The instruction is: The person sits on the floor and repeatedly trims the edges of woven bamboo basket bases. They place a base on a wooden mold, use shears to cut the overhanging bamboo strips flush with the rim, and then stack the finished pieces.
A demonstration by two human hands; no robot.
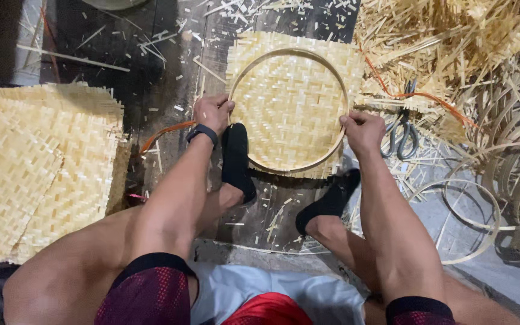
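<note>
Pressing a round pale bamboo hoop [254, 65] into a square woven bamboo mat [293, 105]; left hand [213, 112], right hand [362, 130] clamped on opposite rims; next likely needs even downward pressure; grey scissors [403, 135] just beyond right hand.

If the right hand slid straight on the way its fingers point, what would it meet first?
The right hand grips the hoop at its right edge, fingers pointing left. Going on, it would likely cross the woven mat inside the hoop first.

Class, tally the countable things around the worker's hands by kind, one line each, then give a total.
Hands: 2, left hand and right hand
Bamboo hoop being pressed on: 1
Woven bamboo mat under the hoop: 1
Scissors: 1
Black wristband: 1
Total: 6
</note>
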